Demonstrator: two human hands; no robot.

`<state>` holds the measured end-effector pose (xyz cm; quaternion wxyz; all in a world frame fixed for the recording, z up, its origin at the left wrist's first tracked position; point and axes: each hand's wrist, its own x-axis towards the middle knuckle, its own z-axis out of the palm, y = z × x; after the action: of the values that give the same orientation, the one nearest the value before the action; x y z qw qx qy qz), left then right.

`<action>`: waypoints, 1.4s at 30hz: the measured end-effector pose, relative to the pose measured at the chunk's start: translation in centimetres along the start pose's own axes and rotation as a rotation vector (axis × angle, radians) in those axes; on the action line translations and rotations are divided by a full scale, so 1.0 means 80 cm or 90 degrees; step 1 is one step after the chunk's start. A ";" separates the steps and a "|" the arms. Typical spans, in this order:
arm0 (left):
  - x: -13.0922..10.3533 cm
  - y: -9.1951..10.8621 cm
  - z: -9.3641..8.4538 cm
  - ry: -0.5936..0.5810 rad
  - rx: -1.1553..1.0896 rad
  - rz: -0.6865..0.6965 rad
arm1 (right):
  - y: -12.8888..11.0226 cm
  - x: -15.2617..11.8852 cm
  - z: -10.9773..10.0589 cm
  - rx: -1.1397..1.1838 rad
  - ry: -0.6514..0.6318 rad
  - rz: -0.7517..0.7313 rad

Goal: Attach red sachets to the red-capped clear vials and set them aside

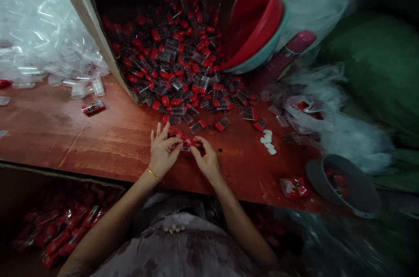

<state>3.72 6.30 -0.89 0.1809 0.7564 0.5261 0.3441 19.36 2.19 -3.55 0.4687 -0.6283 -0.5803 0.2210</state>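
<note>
My left hand (164, 149) pinches the left end of a small red printed packet (186, 144), its other fingers raised. On the packet's right side, my right hand (207, 157) grips it between thumb and forefinger. Another red piece (175, 133) lies just behind my left fingers. Beyond both hands, a heap of clear tubes with red caps (183, 71) spills from a tipped cardboard box (108, 56) onto the reddish table (131, 154).
Clear empty tubes (80, 84) pile at the left near a red packet (93, 108). A red basin (258, 15), a pink bottle (284, 56), white pieces (268, 142) and a grey bowl (360, 185) stand rightward. An open box of red packets (68, 233) sits below left.
</note>
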 end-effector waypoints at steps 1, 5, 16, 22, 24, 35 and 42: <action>0.003 0.002 -0.001 -0.001 -0.047 -0.012 | -0.003 0.003 0.000 0.052 -0.017 0.030; 0.011 0.009 -0.001 -0.036 -0.344 -0.120 | -0.011 0.015 -0.002 0.187 -0.072 0.101; -0.004 0.022 -0.019 -0.078 -0.065 0.051 | -0.050 0.010 -0.014 -0.269 0.079 -0.075; -0.008 0.017 0.010 -0.052 -0.414 -0.175 | -0.070 0.005 -0.009 -0.025 -0.011 -0.035; -0.001 0.016 0.007 -0.032 -0.621 -0.340 | -0.061 0.007 -0.012 0.066 0.011 0.016; 0.005 0.027 0.009 -0.104 -0.867 -0.494 | -0.044 0.013 0.010 0.407 -0.133 0.228; 0.000 0.033 -0.007 -0.095 -0.792 -0.535 | -0.039 0.003 0.021 0.224 -0.049 0.125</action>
<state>5.13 5.26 1.21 0.7256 0.2716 0.4657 0.4276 16.40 2.63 -1.67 0.5249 -0.5811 -0.4863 0.3877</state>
